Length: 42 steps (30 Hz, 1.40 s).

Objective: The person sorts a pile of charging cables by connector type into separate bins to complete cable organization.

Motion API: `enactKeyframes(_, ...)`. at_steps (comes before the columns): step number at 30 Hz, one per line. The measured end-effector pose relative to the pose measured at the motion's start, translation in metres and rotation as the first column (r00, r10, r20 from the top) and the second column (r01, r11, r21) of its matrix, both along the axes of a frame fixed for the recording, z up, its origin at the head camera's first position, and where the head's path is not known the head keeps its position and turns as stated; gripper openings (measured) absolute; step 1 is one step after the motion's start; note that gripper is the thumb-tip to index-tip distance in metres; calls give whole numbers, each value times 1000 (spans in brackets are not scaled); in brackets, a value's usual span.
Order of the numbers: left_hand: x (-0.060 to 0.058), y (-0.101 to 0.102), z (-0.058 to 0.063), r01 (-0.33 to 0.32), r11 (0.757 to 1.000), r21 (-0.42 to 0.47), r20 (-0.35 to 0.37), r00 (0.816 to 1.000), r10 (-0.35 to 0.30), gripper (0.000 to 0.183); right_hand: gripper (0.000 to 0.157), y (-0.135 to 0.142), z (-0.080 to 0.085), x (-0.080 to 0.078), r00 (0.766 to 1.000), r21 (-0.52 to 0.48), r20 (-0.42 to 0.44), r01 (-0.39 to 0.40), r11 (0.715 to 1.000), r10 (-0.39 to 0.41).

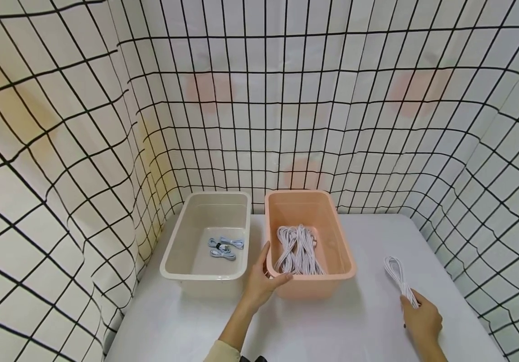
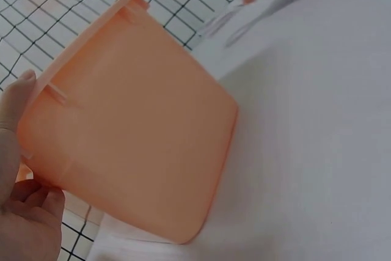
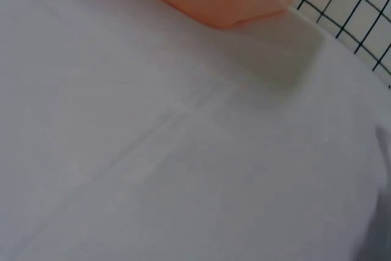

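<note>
My left hand [image 1: 258, 287] grips the near left corner of a peach-coloured plastic bin [image 1: 309, 289], thumb at the front rim and fingers along its side. In the left wrist view the fingertips curl under the rim of the same bin [image 2: 140, 120]. Bundled white cables [image 1: 302, 251] lie inside it. Over the right part of the table, my right hand [image 1: 422, 320] holds one end of a looped white cable bundle [image 1: 396, 274], whose loop points away towards the back. The right wrist view does not show what that hand holds.
Left of the peach bin stands a cream bin [image 1: 196, 287] with a few light blue cable bundles [image 1: 225, 247] in it. Black wire mesh [image 1: 264, 103] encloses the back and both sides of the white-covered table [image 1: 322, 332].
</note>
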<state>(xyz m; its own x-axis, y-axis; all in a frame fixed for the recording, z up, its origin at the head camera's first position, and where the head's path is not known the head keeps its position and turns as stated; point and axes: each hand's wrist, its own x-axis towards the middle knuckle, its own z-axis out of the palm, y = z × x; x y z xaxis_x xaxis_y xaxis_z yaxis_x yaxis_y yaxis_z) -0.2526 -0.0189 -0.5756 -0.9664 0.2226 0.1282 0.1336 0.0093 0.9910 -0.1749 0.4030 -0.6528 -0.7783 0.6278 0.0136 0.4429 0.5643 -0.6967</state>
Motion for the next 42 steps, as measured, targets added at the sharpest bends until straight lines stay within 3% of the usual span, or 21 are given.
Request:
enactKeyframes(12, -1, -1, 4, 6, 1000, -21, 0, 1000, -6, 108, 55, -26, 73, -19, 988, -114, -130, -95, 989, 80)
enactKeyframes(25, -1, 2, 3, -1, 1000, -11, 22, 1000, 1, 108, 54, -76, 149, -43, 942, -199, -290, -230, 953, 167)
enactKeyframes(35, 2, -4, 2, -1, 1000, -19, 5, 1000, 1, 108, 48, -122, 166, -62, 899, -199, -347, -351, 915, 269)
enactKeyframes(42, 0, -2, 4, 9, 1000, -6, 8, 1000, -9, 109, 43, -143, 175, -76, 893, -205, -355, -362, 909, 275)
